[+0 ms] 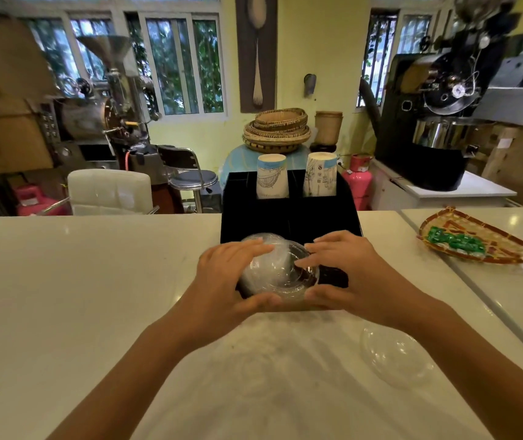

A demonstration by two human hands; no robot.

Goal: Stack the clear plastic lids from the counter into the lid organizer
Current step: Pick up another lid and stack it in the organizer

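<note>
Biggest risk is the organizer (288, 214): black, lightweight-looking, sitting near the counter's (79, 281) far edge, with two paper cups (272, 181) standing in its back slots. If I press the lids down off-centre, my guess is the whole unit skids toward that edge or rocks and the cups tip. Next risk: the lid stack (280, 269) I'm holding. My left hand (226, 277) wraps its left side, thumb under the near rim, fingers (255, 246) over the dome; my right hand (345, 274) mirrors that on the right side. Both are closed around the stack, neither flat nor fully clenched. The stack sits at the organizer's front compartment; I can't tell whether it's seated or just above it. The lids are clear domes, nested, glossy and thin, so I judge them slippery and easy to deform. Squeeze too hard and the rims could buckle and jam against the compartment wall; too soft and the top one slides off. There looks to be another dome just behind the stack on the left, and the two could catch. Smallest item: one loose lid (395, 355) lies flat on the counter toward the near right, well apart from the organizer and close under my right forearm. It's nearly invisible against the white surface, so I could sweep it off when pulling back.
</note>
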